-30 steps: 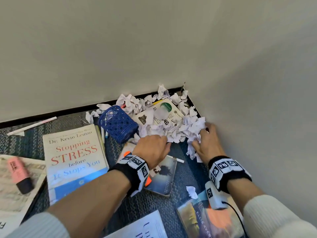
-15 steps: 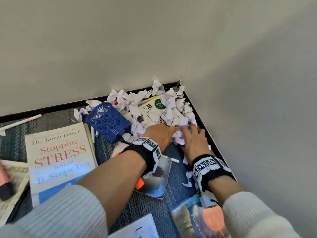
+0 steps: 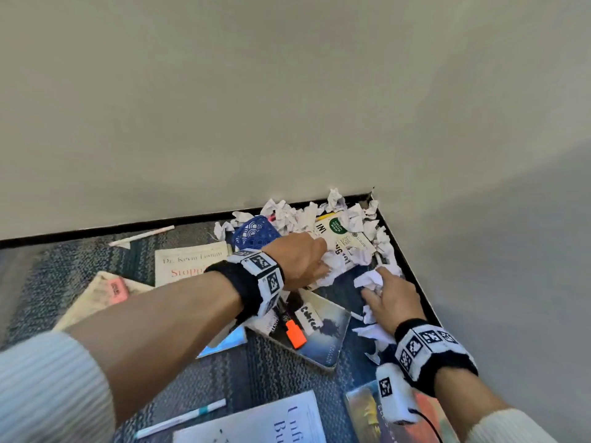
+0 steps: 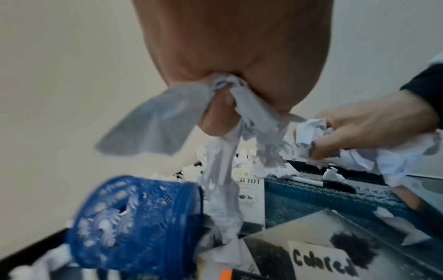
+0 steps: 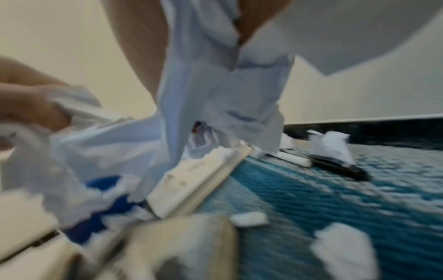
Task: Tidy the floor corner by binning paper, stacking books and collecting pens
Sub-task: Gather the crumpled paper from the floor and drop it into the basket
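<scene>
Crumpled white paper scraps [image 3: 348, 215] lie heaped in the floor corner, over a white book with a green badge [image 3: 343, 239]. My left hand [image 3: 307, 260] grips a bunch of paper scraps [image 4: 230, 121] beside a blue mesh pen cup [image 3: 254, 233] that lies on its side. My right hand [image 3: 388, 295] grips another wad of crumpled paper [image 3: 369, 278] just right of the white book. A black-capped pen [image 4: 321, 182] lies on the carpet between the hands. A dark book labelled "Colored" [image 3: 319, 327], with an orange marker [image 3: 295, 334] on it, lies under my left wrist.
Books lie scattered on the blue carpet: a "Stopping Stress" book [image 3: 188, 260], a white one [image 3: 271, 423] and a colourful one [image 3: 412, 420] near me. A pink highlighter [image 3: 115, 290] rests on a paper sheet at left. White pens [image 3: 140, 237] [image 3: 182, 418] lie loose. Walls close the corner.
Both hands have closed on bunches of paper and lifted them off the heap. The right hand pulled back toward me. The view has swung to the right.
</scene>
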`<state>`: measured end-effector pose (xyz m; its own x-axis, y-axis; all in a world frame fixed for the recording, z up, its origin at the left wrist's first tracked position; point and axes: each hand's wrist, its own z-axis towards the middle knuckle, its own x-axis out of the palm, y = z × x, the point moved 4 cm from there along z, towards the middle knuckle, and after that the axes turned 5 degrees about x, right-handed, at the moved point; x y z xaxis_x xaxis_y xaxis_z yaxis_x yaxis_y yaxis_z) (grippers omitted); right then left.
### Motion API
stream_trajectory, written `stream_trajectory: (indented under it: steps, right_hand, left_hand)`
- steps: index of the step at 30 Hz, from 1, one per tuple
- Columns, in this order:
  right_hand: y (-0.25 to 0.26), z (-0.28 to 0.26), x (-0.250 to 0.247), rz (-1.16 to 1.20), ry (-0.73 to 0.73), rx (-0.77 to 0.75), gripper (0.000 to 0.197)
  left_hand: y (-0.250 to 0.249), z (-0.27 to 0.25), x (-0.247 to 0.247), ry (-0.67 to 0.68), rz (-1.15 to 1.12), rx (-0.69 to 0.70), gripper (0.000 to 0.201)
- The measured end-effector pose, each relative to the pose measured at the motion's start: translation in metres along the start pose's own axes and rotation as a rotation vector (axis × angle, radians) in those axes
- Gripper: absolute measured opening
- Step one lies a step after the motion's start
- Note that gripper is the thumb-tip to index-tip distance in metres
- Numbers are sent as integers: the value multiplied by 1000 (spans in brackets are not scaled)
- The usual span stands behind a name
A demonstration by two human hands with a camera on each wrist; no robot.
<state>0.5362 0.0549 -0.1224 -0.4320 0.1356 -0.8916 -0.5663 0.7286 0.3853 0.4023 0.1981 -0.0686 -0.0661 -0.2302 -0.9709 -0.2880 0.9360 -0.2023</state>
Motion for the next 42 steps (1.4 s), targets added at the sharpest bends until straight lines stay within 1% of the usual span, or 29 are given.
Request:
stream_trajectory:
  steps: [2,4,7,12,14,16,19,21,23,26,27,29,31,32,34,36,39,42]
  right_hand:
    - [24,-9,-16,116,-41,-17,33]
    - [47,-15,-28,178,-56,-35,36]
    - [83,-24,-47,195,-81,-55,38]
    - [124,-37,-68,201,-121,-80,30]
    - [129,-46,-74,195,-140,-80,30]
    - [128,-55,-80,171,-193,-59,30]
    - [110,-78,-92,150,-256,36,25]
    - [95,-101,-103,136,-316,111,20]
    - [77,-133,-116,137,-385,193,19]
    - [54,-194,-127,103,-390,303,21]
    - [43,-221,-131,74,-390,340,18]
    - [30,-266,-141,16,-375,369,18]
    - [13,-316,-159,-32,-404,430,19]
    - [3,-343,-169,-40,-442,461,17]
    - [-10,-385,-185,-37,-491,493,14]
    - [-24,-426,-199,-32,-543,531,12]
    - [-48,-477,-214,-8,-581,577,14]
    - [-88,-517,-215,27,-611,625,9]
  left_hand:
    - [-6,-21,-28,28,25,5,36]
    - [-16,-36,-54,49,41,28,35]
    - [-27,-61,-94,75,87,66,34]
    - [-26,-91,-129,84,170,119,35]
    - [-20,-93,-135,45,151,107,35]
    - [-14,-88,-137,-20,95,99,33]
    - [-24,-71,-133,-106,3,148,23]
    - [-41,-60,-129,-151,-44,205,21]
    - [-71,-54,-126,-183,-94,296,22]
    - [-133,-62,-120,-174,-175,491,20]
    - [-162,-68,-116,-154,-197,581,20]
    - [-203,-81,-110,-135,-216,702,19]
    - [-249,-96,-108,-119,-274,809,20]
    - [-274,-106,-109,-94,-309,870,21]
    - [-311,-123,-113,-73,-383,962,27]
    - [-349,-142,-118,-63,-460,1025,32]
    - [-398,-167,-116,-42,-518,1060,30]
    - [-450,-187,-95,0,-383,1078,32]
